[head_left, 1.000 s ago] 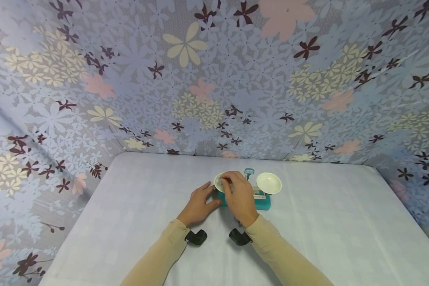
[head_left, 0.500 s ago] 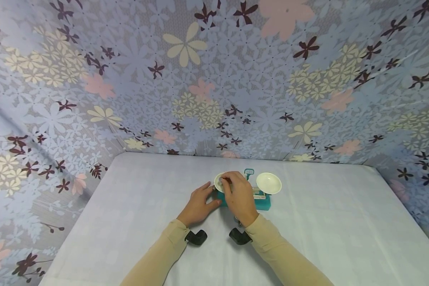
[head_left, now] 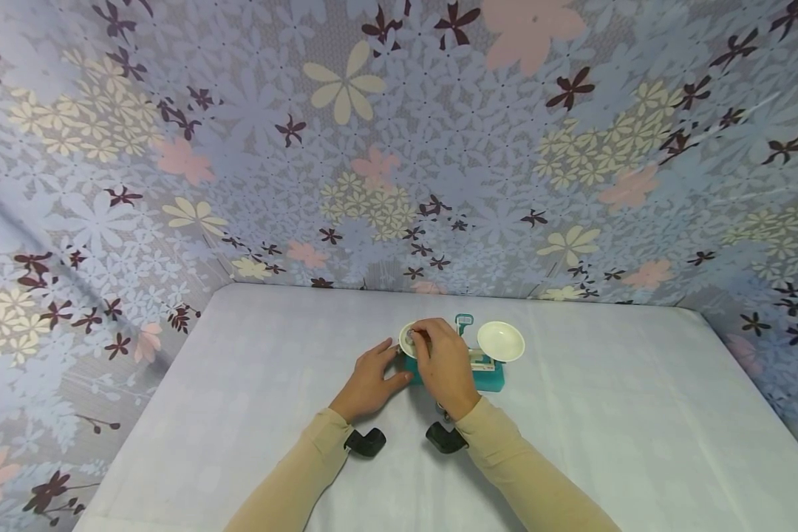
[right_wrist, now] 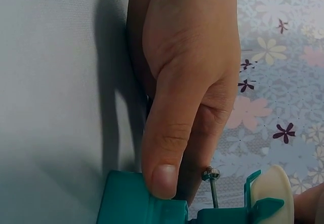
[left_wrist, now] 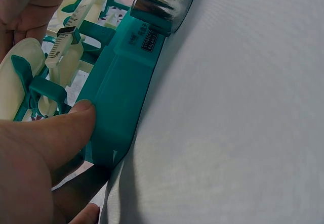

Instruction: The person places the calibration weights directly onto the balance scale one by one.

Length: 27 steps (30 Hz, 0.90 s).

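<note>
A teal balance scale (head_left: 488, 380) stands on the table with two cream pans. At its left end my left hand (head_left: 369, 380) holds the base, thumb on the front and fingers around the end, as the left wrist view shows. My right hand (head_left: 447, 362) reaches over the left pan (head_left: 404, 349), thumb and fingertips pinching a small silvery piece (head_left: 409, 335); its kind is too small to tell. The right pan (head_left: 501, 341) has nothing visible in it. A cream graduated beam (left_wrist: 68, 34) crosses the scale, partly hidden by my right hand in the head view.
Shiny metal weights (left_wrist: 162, 9) stand against the front of the base, mostly under my right wrist in the head view. A knurled nut (right_wrist: 211, 173) on a rod sticks out at the scale's left end. Flower-patterned cloth (head_left: 399, 185) rises behind the pale table (head_left: 625, 414).
</note>
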{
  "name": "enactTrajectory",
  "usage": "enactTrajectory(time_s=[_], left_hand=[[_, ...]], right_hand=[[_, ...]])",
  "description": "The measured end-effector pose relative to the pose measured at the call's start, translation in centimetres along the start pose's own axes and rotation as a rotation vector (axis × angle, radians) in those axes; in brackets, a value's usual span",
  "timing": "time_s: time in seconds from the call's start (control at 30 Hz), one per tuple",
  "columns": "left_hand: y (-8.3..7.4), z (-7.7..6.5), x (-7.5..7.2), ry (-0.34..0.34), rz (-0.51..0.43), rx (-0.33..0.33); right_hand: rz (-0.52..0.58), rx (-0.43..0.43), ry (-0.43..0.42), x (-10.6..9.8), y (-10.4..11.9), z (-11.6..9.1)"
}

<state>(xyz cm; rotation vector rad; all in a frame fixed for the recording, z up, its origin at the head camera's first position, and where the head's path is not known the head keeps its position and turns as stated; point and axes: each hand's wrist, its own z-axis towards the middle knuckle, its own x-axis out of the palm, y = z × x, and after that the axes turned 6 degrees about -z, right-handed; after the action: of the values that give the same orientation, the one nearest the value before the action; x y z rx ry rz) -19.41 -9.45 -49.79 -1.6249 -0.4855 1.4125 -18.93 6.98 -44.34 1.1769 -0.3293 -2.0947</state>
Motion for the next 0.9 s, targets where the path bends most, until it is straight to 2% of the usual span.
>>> enactTrajectory(time_s=[0.5, 0.9], left_hand=[[0.1, 0.1, 0.1, -0.001, 0.020, 0.003], [0.0, 0.1, 0.1, -0.005, 0.021, -0.007]], right_hand=[[0.012, -0.003, -0.009, -0.2, 0.1, -0.1], [0.018, -0.009, 0.024, -1.5, 0.7, -0.6]])
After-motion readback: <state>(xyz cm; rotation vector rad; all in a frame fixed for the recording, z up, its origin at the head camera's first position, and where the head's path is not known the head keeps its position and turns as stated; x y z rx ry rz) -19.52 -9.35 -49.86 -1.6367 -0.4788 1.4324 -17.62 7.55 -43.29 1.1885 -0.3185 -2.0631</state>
